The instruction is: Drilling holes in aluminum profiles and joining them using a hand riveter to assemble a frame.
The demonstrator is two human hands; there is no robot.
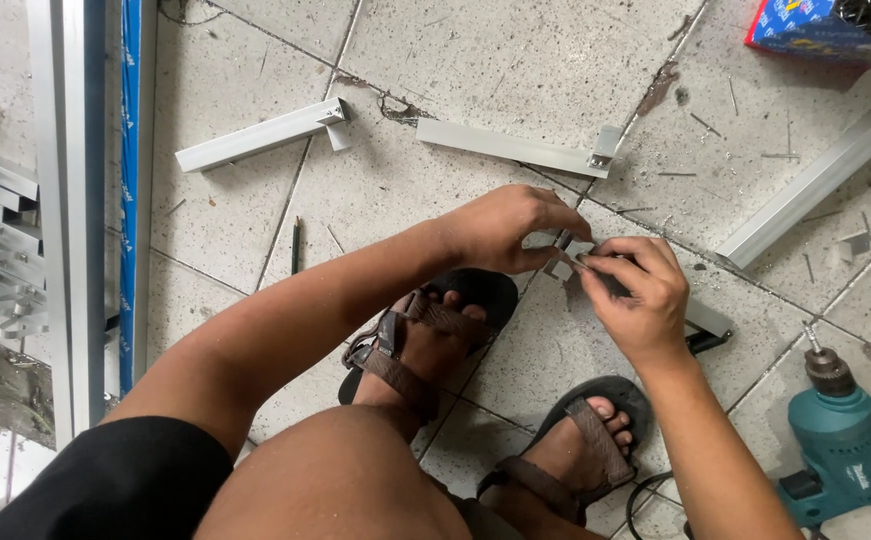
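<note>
Bare knees and a black shorts hem (126,480) fill the bottom of the view, with two feet in brown strap sandals (426,345) planted on the tile below, so the person seems to be crouching over the work. Just above the feet, the left hand (506,228) and right hand (636,295) meet. Both are closed in a fingertip pinch on a small aluminium bracket (568,257), held off the floor between them, probably to keep it steady and close to the eye. Beyond them lie short, matte silver aluminium bars (256,137), square-edged, each with a small angle piece at one end. A longer bar (816,180) slants at the right. Metal shavings dust the cracked grey tiled floor (516,60). A teal electric drill (846,440) rests at lower right, within reach.
</note>
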